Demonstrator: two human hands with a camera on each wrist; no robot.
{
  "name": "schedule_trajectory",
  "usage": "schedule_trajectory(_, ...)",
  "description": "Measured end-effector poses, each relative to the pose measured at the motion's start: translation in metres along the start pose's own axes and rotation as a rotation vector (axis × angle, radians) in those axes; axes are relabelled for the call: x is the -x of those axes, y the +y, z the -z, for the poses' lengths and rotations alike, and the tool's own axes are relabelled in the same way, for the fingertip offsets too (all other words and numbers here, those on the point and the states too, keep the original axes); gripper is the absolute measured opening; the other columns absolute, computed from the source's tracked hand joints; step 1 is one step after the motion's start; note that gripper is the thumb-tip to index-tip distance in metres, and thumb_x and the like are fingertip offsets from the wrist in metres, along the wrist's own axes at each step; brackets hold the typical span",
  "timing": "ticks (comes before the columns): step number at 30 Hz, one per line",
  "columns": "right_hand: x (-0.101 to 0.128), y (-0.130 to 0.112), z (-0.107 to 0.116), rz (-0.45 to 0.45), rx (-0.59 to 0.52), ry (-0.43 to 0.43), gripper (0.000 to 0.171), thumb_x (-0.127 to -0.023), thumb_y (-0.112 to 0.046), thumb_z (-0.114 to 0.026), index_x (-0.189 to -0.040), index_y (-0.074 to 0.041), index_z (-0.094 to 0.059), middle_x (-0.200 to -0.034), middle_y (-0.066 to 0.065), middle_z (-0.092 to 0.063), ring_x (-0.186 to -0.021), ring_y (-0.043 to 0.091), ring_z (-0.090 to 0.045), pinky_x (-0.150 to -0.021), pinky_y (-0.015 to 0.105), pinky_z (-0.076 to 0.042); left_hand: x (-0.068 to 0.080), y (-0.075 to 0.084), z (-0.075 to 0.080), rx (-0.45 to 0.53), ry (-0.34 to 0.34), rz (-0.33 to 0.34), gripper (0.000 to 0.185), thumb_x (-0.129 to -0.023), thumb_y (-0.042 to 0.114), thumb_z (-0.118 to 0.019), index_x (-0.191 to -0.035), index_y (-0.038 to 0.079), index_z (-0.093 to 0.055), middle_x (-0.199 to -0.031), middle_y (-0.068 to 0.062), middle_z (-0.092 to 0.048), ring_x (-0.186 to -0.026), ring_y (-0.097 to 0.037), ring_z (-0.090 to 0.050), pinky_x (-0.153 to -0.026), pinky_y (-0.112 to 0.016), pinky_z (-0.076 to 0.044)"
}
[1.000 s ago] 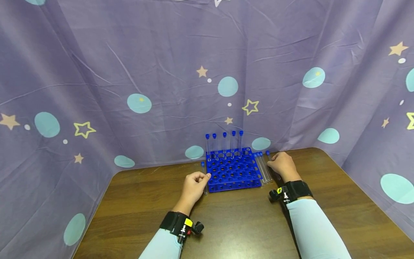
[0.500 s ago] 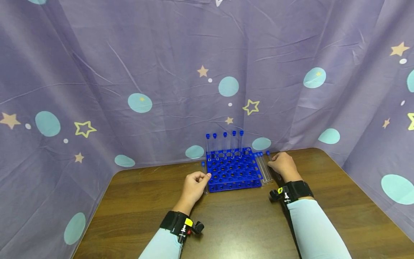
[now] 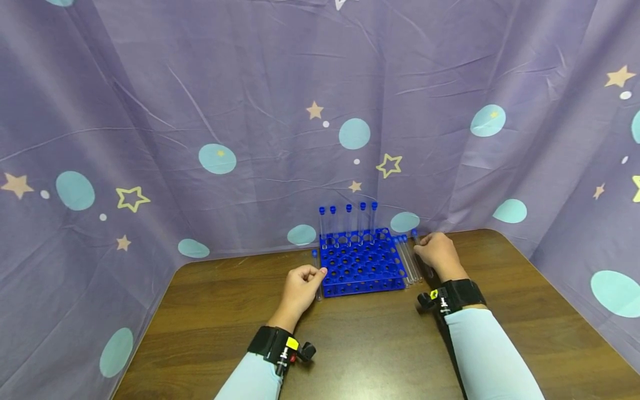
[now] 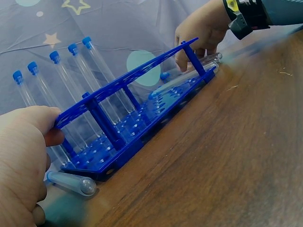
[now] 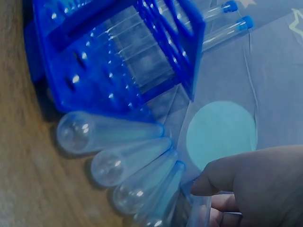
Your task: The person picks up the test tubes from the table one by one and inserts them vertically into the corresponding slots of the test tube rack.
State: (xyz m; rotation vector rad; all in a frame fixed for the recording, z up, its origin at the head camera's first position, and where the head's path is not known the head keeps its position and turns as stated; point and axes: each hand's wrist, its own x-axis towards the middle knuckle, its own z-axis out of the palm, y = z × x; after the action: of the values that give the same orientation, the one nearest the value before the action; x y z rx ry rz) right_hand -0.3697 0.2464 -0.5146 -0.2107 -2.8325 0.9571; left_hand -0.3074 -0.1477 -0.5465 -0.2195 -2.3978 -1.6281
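Left hand (image 3: 299, 289), curled, grips rack (image 3: 361, 265); right hand (image 3: 440, 256) pinches tube (image 3: 414, 234).

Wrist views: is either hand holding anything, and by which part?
The left hand pinches the blue perforated test-tube rack by its top plate's left edge; the right hand holds a clear cylindrical tube near its blue cap.

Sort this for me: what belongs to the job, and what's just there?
Job: blue rack, gripped by the left hand; five upright tubes in it; loose tubes beside it; another tube, pinched in the right hand.

Just there: table, starry curtain, wrist-worn cameras.
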Motion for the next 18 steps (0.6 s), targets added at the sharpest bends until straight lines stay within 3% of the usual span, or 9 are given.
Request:
schedule_trajectory(8, 0.002, -0.016, 0.007, 0.082, -0.044, 0.074, 0.032, -0.096, -0.023, -0.071, -0.113, 0.002, -0.079, -0.112, 0.025, -0.08, -0.102, 0.043, -0.075, -0.093, 0.059, -0.06, 0.0, 0.0, 0.0, 0.006, -0.005, 0.007, 0.032, -0.104, 0.027, -0.085, -0.079, 0.008, -0.078, -0.059, 0.012, -0.052, -0.055, -0.007, -0.05, -0.059, -0.025, -0.042)
schedule_trajectory(18, 0.004, -0.033, 0.012, 0.171, -0.18, 0.206, 0.031, -0.1, -0.018, -0.072, -0.125, 0.001, -0.076, -0.111, 0.02, -0.08, -0.101, 0.038, -0.076, -0.093, 0.054, -0.059, -0.001, 0.0, -0.001, 0.0, 0.011, -0.002, 0.033, -0.103, 0.028, -0.086, -0.078, 0.007, -0.078, -0.061, 0.01, -0.053, -0.057, -0.005, -0.049, -0.06, -0.025, -0.041)
